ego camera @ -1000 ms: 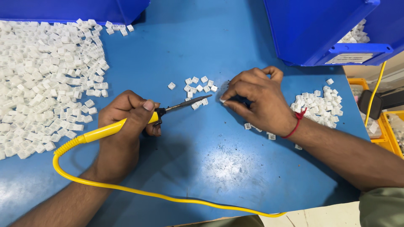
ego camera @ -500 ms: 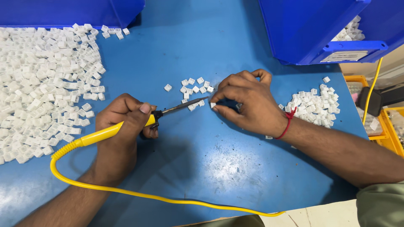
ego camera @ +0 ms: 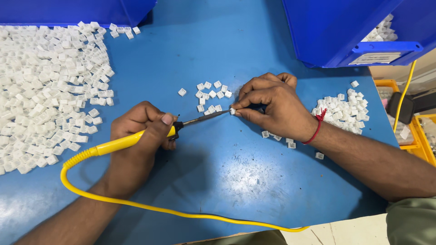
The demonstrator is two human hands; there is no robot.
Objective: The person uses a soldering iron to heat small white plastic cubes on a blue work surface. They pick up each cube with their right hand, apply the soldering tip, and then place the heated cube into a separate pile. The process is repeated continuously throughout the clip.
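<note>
My left hand (ego camera: 141, 136) grips a yellow-handled soldering iron (ego camera: 120, 143) with its dark metal tip pointing right. The tip touches a small white plastic piece (ego camera: 232, 111) pinched between the fingers of my right hand (ego camera: 272, 106), which rests on the blue table (ego camera: 218, 181). A red thread is tied around my right wrist. A small cluster of white pieces (ego camera: 211, 93) lies just above the iron's tip. The iron's yellow cord (ego camera: 150, 208) loops across the table in front of me.
A large spread of white pieces (ego camera: 45, 86) covers the table's left side. A smaller pile (ego camera: 343, 109) lies right of my right hand. Blue bins (ego camera: 345, 27) stand at the back right and back left. Yellow trays (ego camera: 418, 131) sit off the table's right edge.
Both hands stayed close together at the table's middle. My right hand shifted slightly left with the piece against the iron's tip. The view drifted a little.
</note>
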